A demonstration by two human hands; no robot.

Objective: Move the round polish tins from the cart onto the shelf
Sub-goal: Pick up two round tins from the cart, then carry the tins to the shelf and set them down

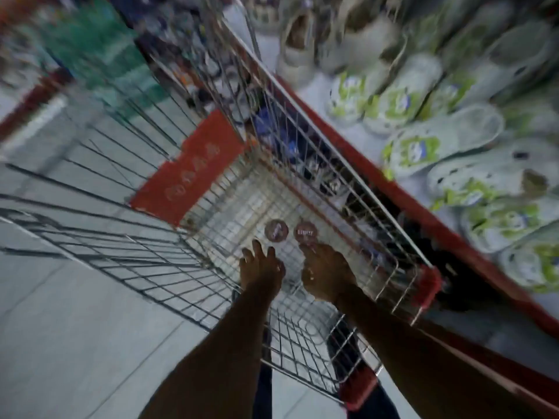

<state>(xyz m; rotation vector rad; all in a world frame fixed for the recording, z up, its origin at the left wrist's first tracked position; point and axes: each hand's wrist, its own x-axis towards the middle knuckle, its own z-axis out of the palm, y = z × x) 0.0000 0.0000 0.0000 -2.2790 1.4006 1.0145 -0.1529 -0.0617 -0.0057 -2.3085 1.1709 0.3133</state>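
Two round dark polish tins lie side by side on the wire floor of the cart (402,261): the left tin (276,230) and the right tin (306,232), which has light lettering on its lid. My left hand (261,269) reaches down inside the cart with fingers spread, its fingertips just short of the left tin. My right hand (326,275) is beside it, fingertips touching or almost touching the near edge of the right tin; blur hides whether it grips. The shelf (423,213) with a red edge runs along the cart's right side.
The shelf holds rows of white and green slippers (423,149) and beige shoes (299,46). A red panel (187,167) hangs on the cart's far end. More wire carts stand nested to the left over a pale tiled floor (75,343). The whole view is motion-blurred.
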